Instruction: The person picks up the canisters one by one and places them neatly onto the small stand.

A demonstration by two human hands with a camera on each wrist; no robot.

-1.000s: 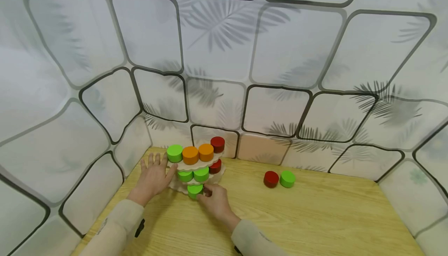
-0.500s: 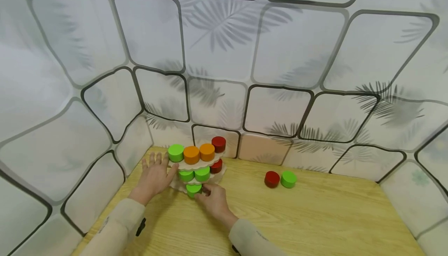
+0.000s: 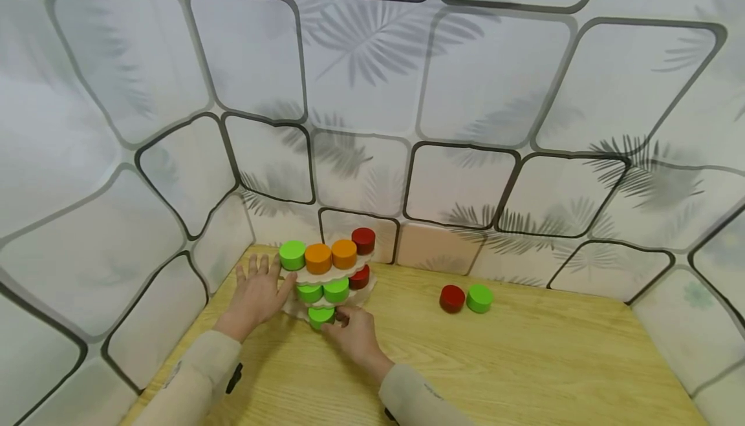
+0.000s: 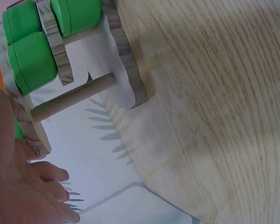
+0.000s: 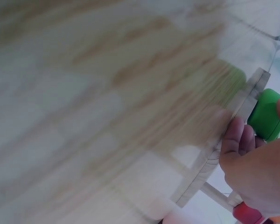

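A three-tier wooden toy stand with scalloped shelves (image 4: pixel 123 60) stands at the table's left, near the wall corner. My left hand (image 3: pixel 254 293) is at its left side, fingers spread and fairly straight, with the thumb by the top shelf's front edge. My right hand (image 3: pixel 357 335) pinches a round green block (image 3: pixel 320 318) at the front of the lowest shelf; part of that block is hidden by the fingers. On the top shelf sit a green block (image 3: pixel 292 255), two orange blocks (image 3: pixel 318 258) and a red block (image 3: pixel 363 240). The middle shelf carries two green blocks (image 3: pixel 335 289) and a red one (image 3: pixel 359 277).
To the right of the stand, a loose red block (image 3: pixel 452 298) and a loose green block (image 3: pixel 480 298) lie side by side on the wooden table (image 3: pixel 524 361). Patterned cloth-like walls (image 3: pixel 372 90) rise behind the table and at both sides.
The green block on the lowest shelf has shifted slightly left, with my right hand following it. My left hand stays at the stand's side.
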